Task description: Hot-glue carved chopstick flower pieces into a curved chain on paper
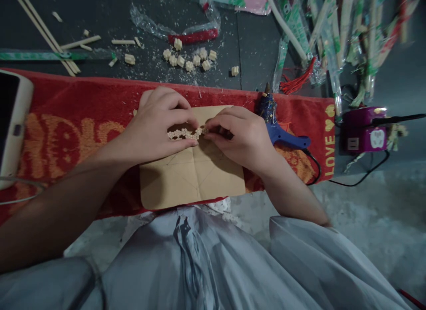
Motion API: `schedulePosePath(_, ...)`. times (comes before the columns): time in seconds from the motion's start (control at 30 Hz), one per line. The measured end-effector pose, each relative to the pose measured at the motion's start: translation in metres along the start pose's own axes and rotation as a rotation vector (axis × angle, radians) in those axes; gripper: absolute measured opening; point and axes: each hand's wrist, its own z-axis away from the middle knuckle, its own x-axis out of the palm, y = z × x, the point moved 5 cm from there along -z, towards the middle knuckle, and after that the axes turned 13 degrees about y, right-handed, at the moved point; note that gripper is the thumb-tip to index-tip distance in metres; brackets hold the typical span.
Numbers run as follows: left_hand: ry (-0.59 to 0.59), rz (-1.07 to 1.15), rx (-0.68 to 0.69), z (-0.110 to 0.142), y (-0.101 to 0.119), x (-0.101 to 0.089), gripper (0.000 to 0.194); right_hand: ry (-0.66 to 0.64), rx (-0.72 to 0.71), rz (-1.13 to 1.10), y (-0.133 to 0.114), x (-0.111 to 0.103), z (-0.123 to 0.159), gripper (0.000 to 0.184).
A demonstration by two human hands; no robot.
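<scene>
A small pale piece built of little stick bundles (182, 134) lies over a tan board (173, 185) with a centre crease and pencil lines. My left hand (159, 123) curves round its left part, with thumb and fingers closed about it. At its right end my right hand (242, 132) pinches with thumb and fingertips; what lies between those fingertips is mostly hidden. The board rests on a red towel (116, 92). Just right of my right hand, a blue hot glue gun (282, 134) lies on the towel.
Several bundled stick pieces (189, 65) and crumbs lie on the dark table (229, 17) beyond the towel. Long sticks (46, 30) are at the far left, above a phone (16, 119). Wrapped sticks (346, 25) crowd the far right, near a purple power block (364, 130) with cords.
</scene>
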Motion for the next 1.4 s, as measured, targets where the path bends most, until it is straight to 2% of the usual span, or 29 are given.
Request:
schedulePosePath(0.7, -0.002, -0.007, 0.006, 0.0004, 0.0002, 0.0000, 0.023, -0.021, 0.028, -0.007, -0.0004, -0.0016, -0.0007, 0.023)
schedulePosePath(1.4, -0.007, 0.005, 0.032, 0.0011, -0.0039, -0.0002, 0.020, 0.019, -0.025, -0.039, -0.0020, -0.0048, -0.0004, 0.024)
